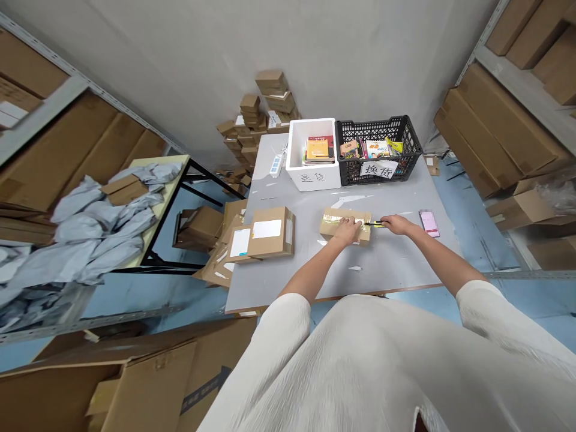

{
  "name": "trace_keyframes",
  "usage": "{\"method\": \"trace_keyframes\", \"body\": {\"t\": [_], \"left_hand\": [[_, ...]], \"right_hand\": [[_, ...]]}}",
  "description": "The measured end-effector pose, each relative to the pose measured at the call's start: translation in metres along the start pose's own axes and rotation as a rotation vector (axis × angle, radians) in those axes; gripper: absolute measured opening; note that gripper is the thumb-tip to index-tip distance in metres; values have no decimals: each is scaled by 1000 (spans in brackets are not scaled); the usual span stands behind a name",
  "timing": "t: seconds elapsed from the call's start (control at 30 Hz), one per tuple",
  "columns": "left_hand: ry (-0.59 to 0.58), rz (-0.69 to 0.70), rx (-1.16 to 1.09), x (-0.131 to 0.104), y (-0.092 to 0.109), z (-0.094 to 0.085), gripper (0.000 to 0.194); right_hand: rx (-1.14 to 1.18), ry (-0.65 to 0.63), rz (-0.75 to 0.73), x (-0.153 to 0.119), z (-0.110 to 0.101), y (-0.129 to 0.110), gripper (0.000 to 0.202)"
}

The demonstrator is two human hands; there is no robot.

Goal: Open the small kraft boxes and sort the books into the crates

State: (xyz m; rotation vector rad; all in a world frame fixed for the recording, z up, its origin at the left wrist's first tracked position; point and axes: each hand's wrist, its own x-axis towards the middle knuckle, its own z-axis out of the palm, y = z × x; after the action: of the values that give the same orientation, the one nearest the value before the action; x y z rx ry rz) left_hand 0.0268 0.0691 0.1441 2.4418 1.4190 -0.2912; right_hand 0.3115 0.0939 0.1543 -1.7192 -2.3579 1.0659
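left hand [348,228] flat on taped parcel [344,224], pinning it; right hand [398,225] closed round yellow-black cutter [375,224], tip at parcel's edge.
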Motion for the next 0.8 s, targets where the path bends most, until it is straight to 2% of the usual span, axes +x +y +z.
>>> {"method": "trace_keyframes", "body": {"t": [0.1, 0.2, 0.27, 0.4, 0.63, 0.8], "left_hand": [[-1, -11, -17, 0, 1, -1, 74], [3, -23, -27, 1, 1, -1, 74], [2, -20, -24, 1, 1, -1, 73], [1, 4, -14, 1, 0, -1, 73], [31, 21, -2, -1, -1, -1, 75], [68, -31, -119, -3, -2, -9, 83]], "right_hand": [[87, -59, 12, -1, -1, 1, 23], [177, -164, 49, -11, -5, 7, 33], [280, -186, 92, -19, -5, 12, 38], [427, -157, 146, -29, 5, 10, 41], [435, -161, 91, -31, 26, -10, 34], [511, -38, 238, -41, 21, 2, 26]]}}
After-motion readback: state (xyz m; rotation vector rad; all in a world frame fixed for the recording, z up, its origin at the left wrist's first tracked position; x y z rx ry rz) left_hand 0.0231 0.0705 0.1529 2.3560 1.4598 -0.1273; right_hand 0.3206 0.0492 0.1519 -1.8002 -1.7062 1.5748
